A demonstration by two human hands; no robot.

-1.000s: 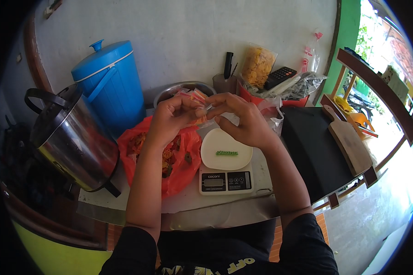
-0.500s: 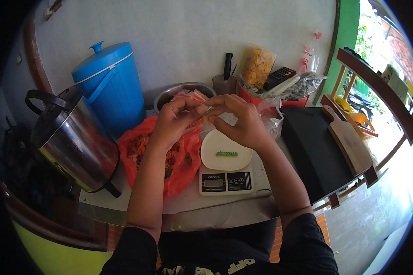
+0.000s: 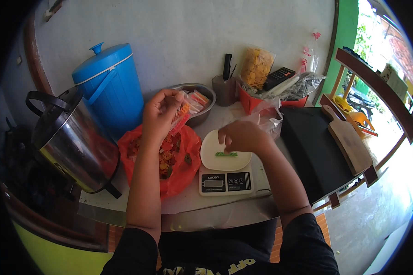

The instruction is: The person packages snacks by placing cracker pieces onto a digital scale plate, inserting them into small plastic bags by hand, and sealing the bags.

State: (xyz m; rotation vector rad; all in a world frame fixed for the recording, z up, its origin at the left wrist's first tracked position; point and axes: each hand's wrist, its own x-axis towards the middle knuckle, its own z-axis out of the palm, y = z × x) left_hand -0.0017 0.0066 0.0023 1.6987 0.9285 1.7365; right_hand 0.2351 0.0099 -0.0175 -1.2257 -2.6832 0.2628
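Note:
My left hand [image 3: 161, 113] is closed on a small clear plastic packet [image 3: 181, 115] with orange-red contents, held up between the steel bowl and the red plastic bag [image 3: 188, 146]. That bag lies gaping, full of orange and reddish pieces. My right hand [image 3: 247, 137] hovers over the cream plate of a kitchen scale [image 3: 226, 183], its fingers pointing down, slightly apart and holding nothing visible. Just below the fingertips, a small bumpy green strip [image 3: 226, 154] rests on the plate. The scale's display is too dim to read.
A steel bowl [image 3: 204, 118] with similar packets stands behind. On the left are a blue lidded jug [image 3: 110, 87] and a steel pot [image 3: 78, 142]. At right stand a red box [image 3: 248, 101] with a calculator [image 3: 280, 78], a black surface [image 3: 303, 151] and a wooden board [image 3: 346, 140].
My hands, together at the packet before, have parted. The left hand has moved slightly left with the packet; the right has let go and come down over the scale plate.

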